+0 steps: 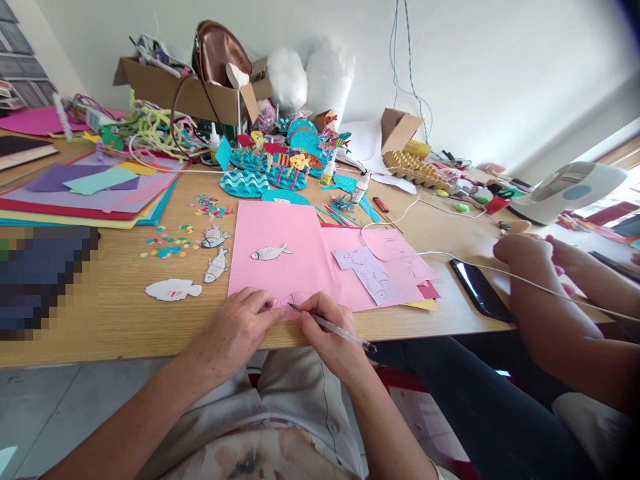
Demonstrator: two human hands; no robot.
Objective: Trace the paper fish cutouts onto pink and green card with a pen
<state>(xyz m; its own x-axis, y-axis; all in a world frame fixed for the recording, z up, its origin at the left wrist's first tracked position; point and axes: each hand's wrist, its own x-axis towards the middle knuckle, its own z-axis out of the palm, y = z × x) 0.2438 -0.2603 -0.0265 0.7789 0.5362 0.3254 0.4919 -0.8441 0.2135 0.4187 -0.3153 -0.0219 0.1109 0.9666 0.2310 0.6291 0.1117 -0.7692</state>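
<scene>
My right hand [330, 333] is closed around a clear-barrelled pen [345, 333], its tip touching the lower edge of a pink sheet of paper [280, 223]. Under the tip is a fish outline [300, 298] in thin dark lines, partly covered by my hands. My left hand [240, 327] lies on the sheet's lower left, fingers extended and pressing it down. Higher on the sheet rests a grey paper fish [271, 253]. Left of it lie two more grey paper fish, one of them [217, 265] nearer me, and a white fish cutout [173, 289].
Coloured paper dots [173, 247] lie to the left, near stacked coloured sheets [100, 190]. On the right are pink paper with pencilled fish [367, 273], a phone [480, 290] and another person's arm [545, 300]. Blue sea-themed crafts [287, 170] and glue bottles [360, 189] stand behind.
</scene>
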